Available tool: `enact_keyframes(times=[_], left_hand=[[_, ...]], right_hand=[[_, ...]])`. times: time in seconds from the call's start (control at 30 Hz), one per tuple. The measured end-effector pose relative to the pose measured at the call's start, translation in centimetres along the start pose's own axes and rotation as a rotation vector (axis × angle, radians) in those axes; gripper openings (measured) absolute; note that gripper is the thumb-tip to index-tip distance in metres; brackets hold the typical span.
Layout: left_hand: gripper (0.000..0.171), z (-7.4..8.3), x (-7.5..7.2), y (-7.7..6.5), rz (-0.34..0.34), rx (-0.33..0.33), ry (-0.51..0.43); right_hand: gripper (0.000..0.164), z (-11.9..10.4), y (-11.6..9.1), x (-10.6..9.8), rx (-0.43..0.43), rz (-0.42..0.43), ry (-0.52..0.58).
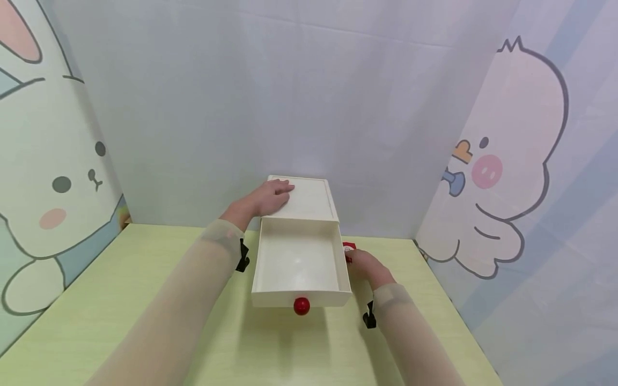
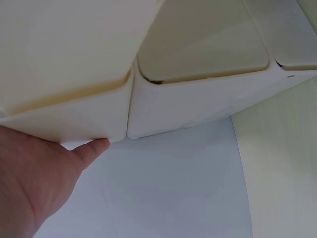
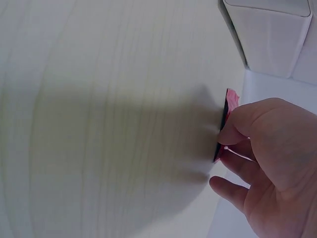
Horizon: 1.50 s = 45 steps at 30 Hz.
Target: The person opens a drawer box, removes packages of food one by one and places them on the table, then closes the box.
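White drawer [image 1: 272, 299], open above the counter [image 1: 120, 279], long axis front to back, red knob [image 1: 301, 306] facing the wearer, left hand [image 1: 271, 197] relaxed atop its cabinet [image 1: 311, 199], right hand [image 1: 365, 265] pinching a red packet [image 1: 349, 247] alongside.

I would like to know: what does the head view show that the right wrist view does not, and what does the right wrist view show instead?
Only the head view: the left hand resting on the white box, the open drawer with its red knob, and the cartoon curtain.
Only the right wrist view: the dark edge of the red packet, and one finger of the right hand apart from it.
Both: the right hand pinching the packet, the table, and part of the box.
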State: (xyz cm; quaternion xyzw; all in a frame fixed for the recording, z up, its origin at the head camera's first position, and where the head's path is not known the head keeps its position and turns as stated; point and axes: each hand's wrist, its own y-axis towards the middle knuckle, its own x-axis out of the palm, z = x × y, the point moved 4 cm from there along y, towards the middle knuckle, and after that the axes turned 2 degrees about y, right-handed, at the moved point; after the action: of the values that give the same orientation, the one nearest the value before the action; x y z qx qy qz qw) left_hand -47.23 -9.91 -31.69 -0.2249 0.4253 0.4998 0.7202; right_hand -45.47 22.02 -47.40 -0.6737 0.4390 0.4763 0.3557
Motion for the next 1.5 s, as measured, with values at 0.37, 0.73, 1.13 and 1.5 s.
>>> enact_keyframes(times=[0.37, 0.73, 1.13, 1.5], left_hand=[[0.060, 0.4, 0.0, -0.2, 0.005, 0.005, -0.006], [0.061, 0.6, -0.1, -0.2, 0.013, 0.020, -0.018], [0.060, 0.2, 0.0, -0.1, 0.003, 0.000, -0.029], [0.059, 0.2, 0.1, -0.1, 0.019, 0.004, -0.043]], right_hand=[[0.044, 0.9, 0.9, 0.6, 0.031, -0.006, 0.045], [0.043, 0.8, 0.1, -0.3, -0.029, 0.031, 0.053], [0.048, -0.3, -3.1, -3.4, -0.116, 0.069, 0.079], [0.042, -3.1, -8.0, -8.4, -0.101, 0.094, 0.236]])
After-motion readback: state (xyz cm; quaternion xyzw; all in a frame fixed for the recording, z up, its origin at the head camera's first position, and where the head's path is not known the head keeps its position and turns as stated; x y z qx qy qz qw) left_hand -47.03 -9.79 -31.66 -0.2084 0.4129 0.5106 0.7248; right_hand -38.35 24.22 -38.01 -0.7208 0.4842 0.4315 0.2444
